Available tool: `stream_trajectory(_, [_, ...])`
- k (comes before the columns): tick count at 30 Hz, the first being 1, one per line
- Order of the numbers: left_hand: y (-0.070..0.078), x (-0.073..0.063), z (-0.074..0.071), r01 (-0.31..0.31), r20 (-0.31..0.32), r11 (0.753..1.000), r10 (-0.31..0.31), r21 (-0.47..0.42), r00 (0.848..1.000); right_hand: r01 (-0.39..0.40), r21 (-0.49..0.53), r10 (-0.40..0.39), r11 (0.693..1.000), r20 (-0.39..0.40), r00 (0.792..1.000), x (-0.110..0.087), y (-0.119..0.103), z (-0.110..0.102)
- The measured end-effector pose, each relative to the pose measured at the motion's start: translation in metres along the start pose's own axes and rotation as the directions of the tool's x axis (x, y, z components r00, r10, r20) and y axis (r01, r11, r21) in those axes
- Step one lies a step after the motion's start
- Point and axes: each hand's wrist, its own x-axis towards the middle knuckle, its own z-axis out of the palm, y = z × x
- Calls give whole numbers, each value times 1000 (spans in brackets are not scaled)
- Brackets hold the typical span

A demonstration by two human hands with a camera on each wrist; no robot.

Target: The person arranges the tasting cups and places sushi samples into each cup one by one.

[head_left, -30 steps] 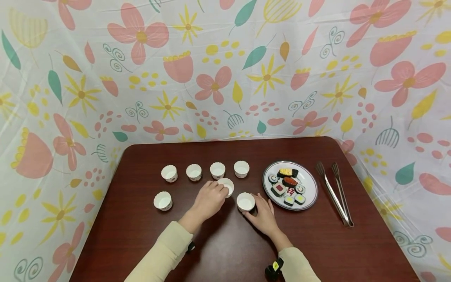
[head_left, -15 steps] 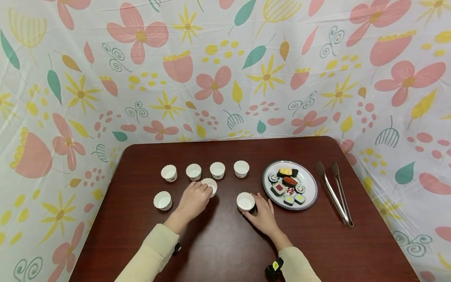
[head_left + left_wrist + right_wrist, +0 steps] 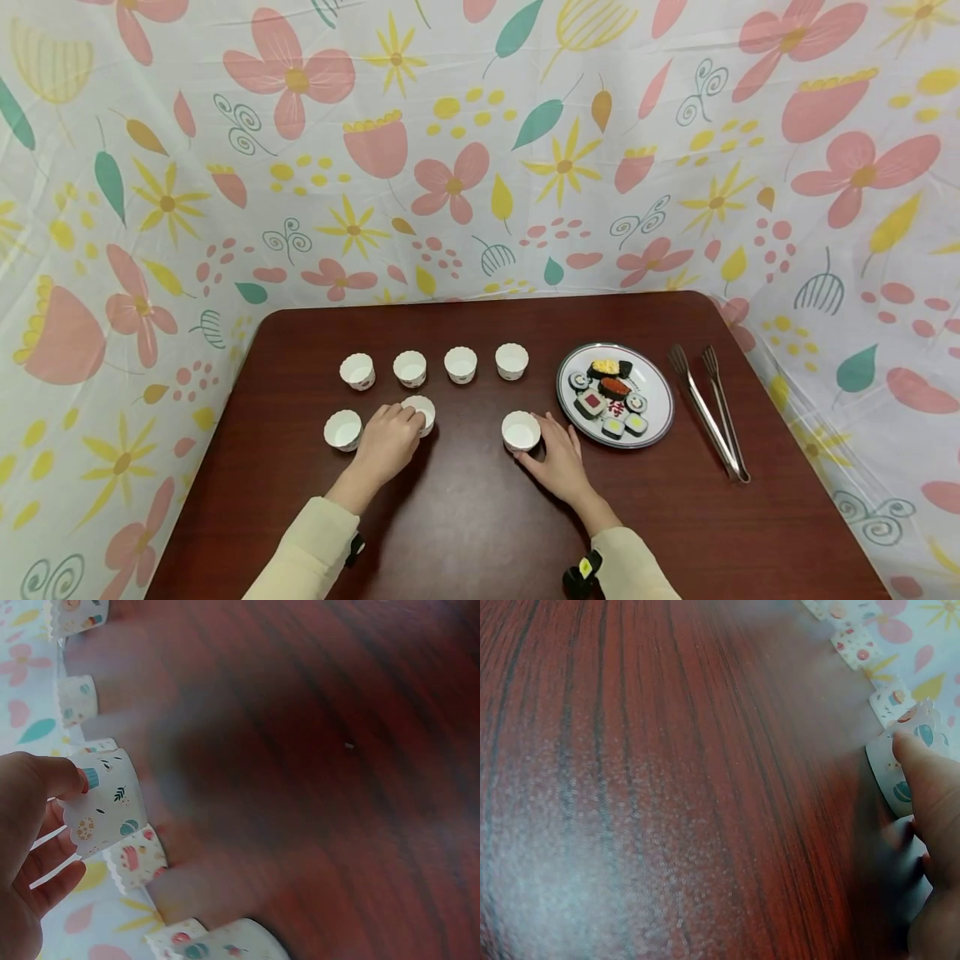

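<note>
White paper baking cups with scalloped rims and small printed pictures stand on the table. My left hand (image 3: pixel 388 443) pinches one baking cup (image 3: pixel 423 410) by its rim, in front of the back row; the left wrist view shows the thumb against the printed wall of this cup (image 3: pixel 112 802). Toward the middle of the table, my right hand (image 3: pixel 561 460) holds another baking cup (image 3: pixel 521 431) from its right side. Its thumb lies on the wall of that cup (image 3: pixel 885 776) in the right wrist view. One more cup (image 3: pixel 342 430) stands left of my left hand.
Several baking cups (image 3: pixel 461 364) form a row farther back. To the right lies a round plate (image 3: pixel 660 408) with sushi pieces (image 3: pixel 615 388) on it. Metal tongs (image 3: pixel 708 417) lie beyond it near the right edge. A floral cloth (image 3: pixel 465 167) hangs behind the table (image 3: pixel 480 517).
My left hand has moved left and toward the front with its baking cup, closer to the front left cup. The right hand stays at its cup.
</note>
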Motion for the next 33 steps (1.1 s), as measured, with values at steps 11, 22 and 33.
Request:
stream_trajectory(11, [-7,-16,4,35,0,999,-35,-17,999,2,-2,-2,1000,1,1000,0,-2,-1])
stream_trajectory(22, [-8,-21,12,41,-5,999,-41,-7,999,24,-15,-25,1000,-21,999,0,-1,-1])
stream_trajectory(33, [-4,-19,10,36,-7,999,-36,-13,999,2,-8,-2,1000,12,1000,1,-1,-1])
